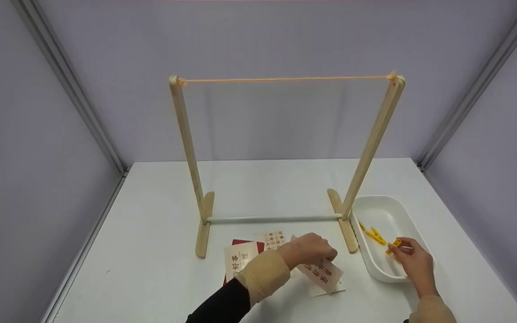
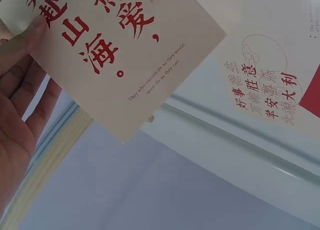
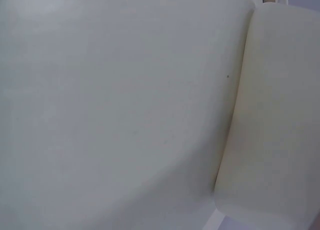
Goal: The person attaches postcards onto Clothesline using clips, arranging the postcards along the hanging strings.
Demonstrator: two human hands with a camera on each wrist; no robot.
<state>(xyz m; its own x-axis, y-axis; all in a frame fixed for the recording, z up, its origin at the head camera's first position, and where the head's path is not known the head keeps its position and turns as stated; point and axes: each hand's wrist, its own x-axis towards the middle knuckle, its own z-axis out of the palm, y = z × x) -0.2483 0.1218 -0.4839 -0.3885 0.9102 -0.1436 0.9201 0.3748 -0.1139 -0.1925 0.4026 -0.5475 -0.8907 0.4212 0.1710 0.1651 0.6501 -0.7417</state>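
Observation:
My left hand [image 1: 311,249] pinches a cream card [image 2: 145,74] printed with red characters, its thumb lying on the printed face in the left wrist view. The card is tilted and lifted over other cards on the table. Over the white tray [image 1: 370,262] at the right, my right hand [image 1: 415,262] pinches a yellow clothespin [image 1: 393,246] between thumb and fingers. More yellow clothespins [image 1: 376,236] lie in the tray beside it. The right wrist view shows the tray's outer wall [image 3: 275,109] and the table, with the hand's fingers out of sight.
A wooden frame [image 1: 188,143] stands behind the cards, with an orange string [image 1: 285,80] tied between its post tops and a white rod [image 1: 274,220] low down. Several cards, among them a cream one [image 1: 238,258], lie before it. The tray adjoins the frame's right foot [image 1: 343,224].

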